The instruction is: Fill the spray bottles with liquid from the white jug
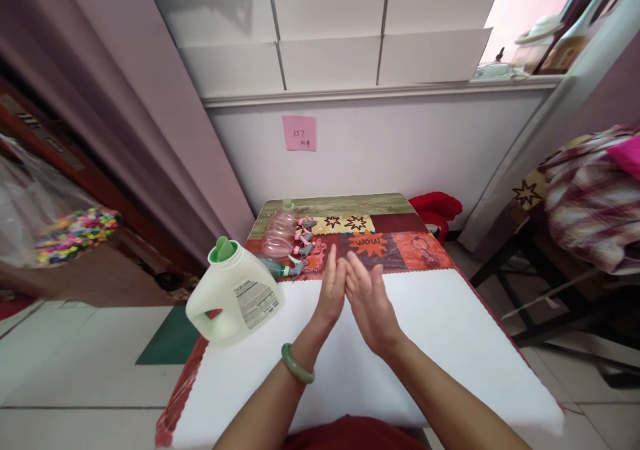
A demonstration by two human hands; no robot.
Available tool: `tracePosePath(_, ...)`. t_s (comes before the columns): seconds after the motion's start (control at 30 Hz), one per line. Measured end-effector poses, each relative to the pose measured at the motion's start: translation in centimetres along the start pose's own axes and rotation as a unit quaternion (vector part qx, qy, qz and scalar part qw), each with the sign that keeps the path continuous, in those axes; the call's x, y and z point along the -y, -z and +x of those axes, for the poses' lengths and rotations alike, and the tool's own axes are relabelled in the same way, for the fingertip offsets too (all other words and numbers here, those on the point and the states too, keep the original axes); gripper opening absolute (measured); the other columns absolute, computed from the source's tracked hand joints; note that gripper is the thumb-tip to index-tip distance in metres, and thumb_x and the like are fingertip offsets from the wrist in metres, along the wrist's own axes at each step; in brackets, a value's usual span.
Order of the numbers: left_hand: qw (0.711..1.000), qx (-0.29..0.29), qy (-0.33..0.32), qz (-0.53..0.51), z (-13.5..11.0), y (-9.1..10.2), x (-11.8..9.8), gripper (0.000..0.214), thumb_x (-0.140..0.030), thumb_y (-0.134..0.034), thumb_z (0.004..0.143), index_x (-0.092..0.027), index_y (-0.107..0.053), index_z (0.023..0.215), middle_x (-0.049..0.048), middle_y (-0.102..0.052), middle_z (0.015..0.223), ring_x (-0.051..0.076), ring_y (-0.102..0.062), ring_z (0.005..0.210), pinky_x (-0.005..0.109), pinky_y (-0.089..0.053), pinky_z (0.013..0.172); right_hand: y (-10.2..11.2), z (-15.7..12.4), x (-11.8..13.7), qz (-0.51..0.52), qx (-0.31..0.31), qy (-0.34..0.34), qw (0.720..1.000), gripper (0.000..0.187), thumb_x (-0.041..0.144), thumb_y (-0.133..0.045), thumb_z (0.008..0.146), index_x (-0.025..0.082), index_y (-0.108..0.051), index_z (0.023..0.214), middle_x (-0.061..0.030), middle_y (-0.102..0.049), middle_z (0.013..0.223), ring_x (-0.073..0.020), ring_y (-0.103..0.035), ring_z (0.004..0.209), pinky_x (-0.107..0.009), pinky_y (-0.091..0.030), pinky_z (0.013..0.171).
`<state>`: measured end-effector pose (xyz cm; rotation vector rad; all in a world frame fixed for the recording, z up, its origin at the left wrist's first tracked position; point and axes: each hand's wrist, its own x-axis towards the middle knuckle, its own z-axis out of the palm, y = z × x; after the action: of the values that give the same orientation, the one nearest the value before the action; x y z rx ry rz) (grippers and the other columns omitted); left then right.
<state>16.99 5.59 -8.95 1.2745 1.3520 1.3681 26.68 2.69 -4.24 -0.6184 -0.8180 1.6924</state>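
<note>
My left hand (332, 290) and my right hand (369, 301) are held together over the white sheet (450, 330) on the table, fingers straight and pointing away, palms nearly touching. Neither hand holds anything. A green bangle (297, 365) circles my left wrist. To the left of my left hand stands a large white detergent jug (234, 293) with a green cap, near the table's left edge. Beyond it lie several pink spray bottles (286, 235) with grey and pink trigger heads.
A colourful patterned cloth (400, 245) covers the far half of the table. A pink note (299, 133) is stuck on the wall behind. A red object (436, 207) sits behind the table's right corner. Draped fabric on a chair (590, 197) stands at right.
</note>
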Motion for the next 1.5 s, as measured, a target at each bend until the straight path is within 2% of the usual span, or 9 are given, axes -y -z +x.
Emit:
tracePosePath(0.2, 0.993, -0.051, 0.085, -0.068, -0.8, -0.3, 0.8, 0.043, -0.059, -0.05, 0.093, -0.021, -0.064, 0.107, 0.0151, -0.068, 0.126, 0.03, -0.065, 0.12, 0.049, -0.048, 0.102, 1.7, 2.9, 0.7, -0.084, -0.1, 0.112, 0.985, 0.047, 0.068, -0.06, 0.087, 0.024, -0.071, 0.101, -0.0063, -0.075, 0.105, -0.0203, -0.07, 0.093, -0.034, -0.055, 0.085)
tracePosePath(0.3, 0.989, -0.077, 0.081, -0.099, -0.4, -0.4, -0.2, 0.041, -0.06, -0.049, 0.093, -0.021, -0.061, 0.099, 0.0117, -0.071, 0.115, 0.025, -0.069, 0.105, 0.042, -0.052, 0.092, 2.4, 3.5, -0.6, -0.143, -0.13, 0.09, 0.977, 0.053, 0.07, -0.061, 0.084, 0.021, -0.059, 0.065, 0.0043, -0.051, 0.051, -0.01, -0.042, 0.044, -0.024, -0.037, 0.045)
tracePosePath(0.4, 0.987, -0.065, 0.084, -0.124, -0.1, -0.9, -1.4, 0.052, -0.067, -0.042, 0.093, -0.019, -0.064, 0.099, 0.0117, -0.072, 0.105, 0.023, -0.07, 0.094, 0.036, -0.054, 0.079, 2.2, 3.6, -1.9, -0.16, -0.118, 0.033, 0.979, 0.067, 0.08, -0.047, 0.085, 0.022, -0.046, 0.051, 0.0067, -0.033, 0.042, -0.0086, -0.027, 0.04, -0.025, -0.026, 0.04)
tracePosePath(0.67, 0.986, -0.04, 0.086, -0.134, -0.8, -2.6, -2.3, 0.06, -0.073, -0.047, 0.088, -0.018, -0.066, 0.075, 0.0072, -0.07, 0.073, 0.022, -0.067, 0.075, 0.034, -0.052, 0.071, 1.4, 3.4, -2.8, -0.208, -0.127, 0.021, 0.97, 0.061, 0.079, -0.05, 0.083, 0.022, -0.058, 0.062, -0.0032, -0.065, 0.06, -0.0213, -0.061, 0.066, -0.032, -0.045, 0.061)
tracePosePath(0.87, 0.988, -0.062, 0.085, -0.113, -1.1, -2.4, -1.8, 0.063, -0.07, -0.035, 0.094, -0.02, -0.064, 0.071, 0.0078, -0.071, 0.075, 0.023, -0.069, 0.078, 0.036, -0.054, 0.078, 2.0, 3.3, -3.8, -0.205, -0.092, 0.015, 0.974, 0.063, 0.075, -0.044, 0.089, 0.02, -0.067, 0.068, -0.0047, -0.068, 0.065, -0.0218, -0.063, 0.068, -0.033, -0.048, 0.066)
tracePosePath(1.03, 0.993, -0.072, 0.052, -0.079, -1.8, -2.6, -1.5, 0.053, -0.061, -0.038, 0.098, -0.018, -0.067, 0.109, 0.0129, -0.072, 0.117, 0.026, -0.065, 0.116, 0.041, -0.046, 0.105, 2.3, 3.9, -4.1, -0.215, -0.116, 0.059, 0.968, 0.051, 0.067, -0.055, 0.088, 0.02, -0.063, 0.072, -0.0026, -0.067, 0.073, -0.0192, -0.06, 0.072, -0.031, -0.049, 0.069)
tracePosePath(1.13, 0.997, -0.041, 0.028, -0.064, -4.0, -3.6, -1.9, 0.057, -0.056, -0.04, 0.1, -0.022, -0.047, 0.145, 0.0117, -0.047, 0.156, 0.022, -0.037, 0.148, 0.038, -0.026, 0.123, 3.1, 5.1, -3.4, -0.206, -0.164, 0.091, 0.96, 0.047, 0.063, -0.066, 0.083, 0.019, -0.065, 0.101, -0.007, -0.072, 0.1, -0.0226, -0.065, 0.092, -0.035, -0.052, 0.084)
tracePosePath(1.27, 0.997, 0.049, -0.022, -0.048, -6.3, -4.8, -2.5, 0.064, -0.052, -0.039, 0.101, -0.028, -0.027, 0.159, 0.0069, -0.022, 0.17, 0.021, -0.012, 0.157, 0.04, -0.014, 0.127, 4.0, 6.0, -2.3, -0.186, -0.198, 0.089, 0.958, 0.075, 0.064, -0.062, 0.085, 0.025, -0.045, 0.147, -0.0098, -0.039, 0.161, -0.0261, -0.037, 0.148, -0.045, -0.026, 0.123)
tracePosePath(1.5, 0.998, 0.013, 0.054, -0.041, -0.9, -3.2, -1.4, 0.061, -0.057, -0.025, 0.102, -0.031, -0.037, 0.156, -0.0002, -0.018, 0.17, 0.018, -0.011, 0.156, 0.037, -0.011, 0.127, 2.2, 1.8, -3.6, -0.076, -0.062, -0.039, 0.994, 0.084, 0.082, -0.031, 0.09, 0.03, -0.039, 0.155, 0.0009, -0.028, 0.167, -0.02, -0.018, 0.157, -0.044, -0.011, 0.129)
